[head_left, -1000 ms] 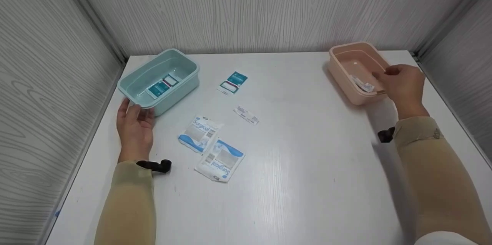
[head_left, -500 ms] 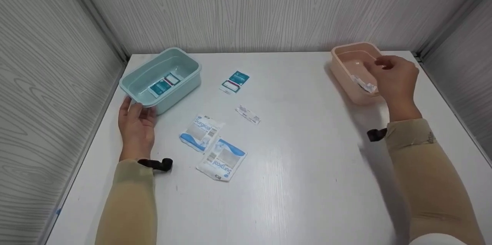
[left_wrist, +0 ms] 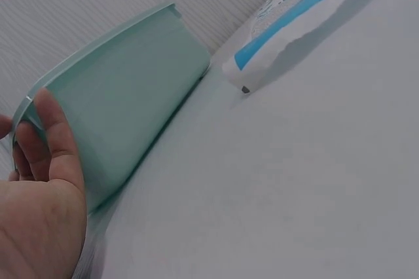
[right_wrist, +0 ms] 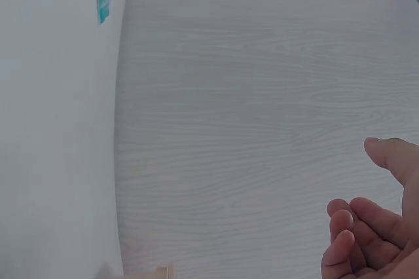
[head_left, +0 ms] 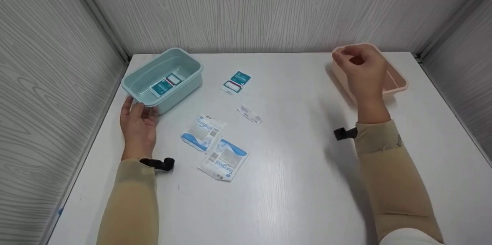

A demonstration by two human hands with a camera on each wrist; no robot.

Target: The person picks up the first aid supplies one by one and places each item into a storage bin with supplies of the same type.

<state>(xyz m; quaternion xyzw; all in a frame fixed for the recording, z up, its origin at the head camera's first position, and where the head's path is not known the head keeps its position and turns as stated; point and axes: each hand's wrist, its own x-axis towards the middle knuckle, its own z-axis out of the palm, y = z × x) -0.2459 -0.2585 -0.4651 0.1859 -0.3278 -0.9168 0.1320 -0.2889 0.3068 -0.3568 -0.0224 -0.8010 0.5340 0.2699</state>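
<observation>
My left hand (head_left: 139, 129) grips the near corner of a light-blue plastic basin (head_left: 180, 89), fingers curled at its rim; in the left wrist view they lie against the basin's wall (left_wrist: 124, 102). Inside that basin is a teal-and-white packet (head_left: 166, 85). My right hand (head_left: 365, 72) hovers in front of a peach plastic basin (head_left: 398, 81), hiding much of its inside. In the right wrist view the right hand (right_wrist: 383, 226) has its thumb apart from loosely bent fingers, nothing between them.
On the white table (head_left: 284, 199) lie another teal-and-white packet (head_left: 236, 82), a narrow white sachet (head_left: 250, 114) and two white-and-blue packets marked Surgical (head_left: 203, 133), their edges meeting. Grey wood-grain panels (head_left: 246, 10) stand behind and at both sides.
My right hand has moved left from the peach basin's right rim, across the basin to its left side. The sachets seen inside are now hidden. My left hand stays at the light-blue basin.
</observation>
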